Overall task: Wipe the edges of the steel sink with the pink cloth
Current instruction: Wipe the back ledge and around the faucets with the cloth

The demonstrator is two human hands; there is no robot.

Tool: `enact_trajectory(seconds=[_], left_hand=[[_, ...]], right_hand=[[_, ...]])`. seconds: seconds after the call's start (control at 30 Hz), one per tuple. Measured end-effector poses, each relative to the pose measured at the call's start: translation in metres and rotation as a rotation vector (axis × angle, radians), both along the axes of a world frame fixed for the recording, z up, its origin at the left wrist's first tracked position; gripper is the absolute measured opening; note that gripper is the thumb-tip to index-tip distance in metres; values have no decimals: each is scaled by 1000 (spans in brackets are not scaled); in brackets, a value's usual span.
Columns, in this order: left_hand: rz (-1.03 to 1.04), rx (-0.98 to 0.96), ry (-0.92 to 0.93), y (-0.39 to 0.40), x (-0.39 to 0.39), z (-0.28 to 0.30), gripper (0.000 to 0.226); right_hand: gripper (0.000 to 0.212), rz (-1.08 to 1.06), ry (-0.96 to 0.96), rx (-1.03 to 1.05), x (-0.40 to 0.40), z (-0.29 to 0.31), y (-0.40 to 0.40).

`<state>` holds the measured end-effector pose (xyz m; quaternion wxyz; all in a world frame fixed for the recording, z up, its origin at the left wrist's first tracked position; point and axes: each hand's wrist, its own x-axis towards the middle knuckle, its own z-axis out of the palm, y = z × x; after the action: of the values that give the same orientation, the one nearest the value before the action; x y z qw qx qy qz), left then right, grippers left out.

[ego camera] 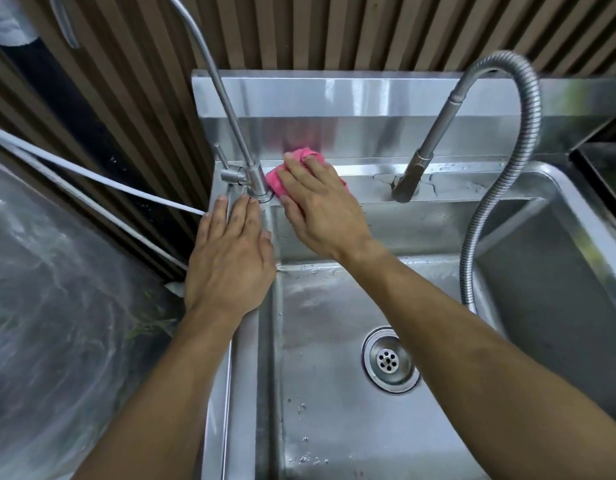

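Observation:
The steel sink (pixel 473 185) fills the middle of the view, with a wet back ledge and a deep basin. A pink cloth (pixel 301 155) lies on the back ledge just right of the thin faucet base. My right hand (pixel 320 206) presses flat on the cloth, covering most of it; only its far edge and left corner show. My left hand (pixel 230 258) rests flat on the sink's left rim, fingers spread, fingertips near the faucet base, holding nothing.
A thin gooseneck faucet (pixel 230 112) rises from the back left corner. A pull-down sprayer (pixel 428 150) with a ribbed metal hose (pixel 473 237) stands on the ledge to the right. The drain (pixel 389 360) sits in the basin. White tubes (pixel 92 181) cross the slatted wall at left.

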<state>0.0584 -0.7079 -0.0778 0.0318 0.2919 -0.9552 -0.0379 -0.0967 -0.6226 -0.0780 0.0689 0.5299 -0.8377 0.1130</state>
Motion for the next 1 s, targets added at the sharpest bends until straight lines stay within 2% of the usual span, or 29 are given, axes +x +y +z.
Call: enact_trajectory(seconds=[0.07,0.23,0.3,0.4,0.53,0.6,0.67,0.73,0.8,0.87,1.0], left_hand=[[-2,4,2,0,0,1,70],[-4,30,-13,-2,3,1,60],[-12,24,-1,-1,1,2,59],[-56,27,175,3,2,10,56],[-254,42,391,17,-12,13,50],[-260,101,351,19,-39,15,60],[-263,95,263,17,-67,16,67],[-265,57,149,8,-86,8,69],[-267,18,49,2,-91,-3,67],[-282,-3,27,1,-89,-11,65],[-285,-48,21,-2,-88,-14,66]], right_hand=[[49,-59,16,14,-3,-2,3],[52,-682,-140,-141,2,-12,14],[54,-734,-199,-140,4,-8,6],[62,-712,-173,-63,10,-3,3],[65,-536,-123,25,7,-3,31],[64,-445,-99,69,7,-3,42],[65,-383,12,150,9,-3,46],[68,-341,155,221,10,-4,51],[68,-301,152,246,6,-1,55],[67,-288,115,259,0,3,54],[71,-350,245,339,-11,11,32]])
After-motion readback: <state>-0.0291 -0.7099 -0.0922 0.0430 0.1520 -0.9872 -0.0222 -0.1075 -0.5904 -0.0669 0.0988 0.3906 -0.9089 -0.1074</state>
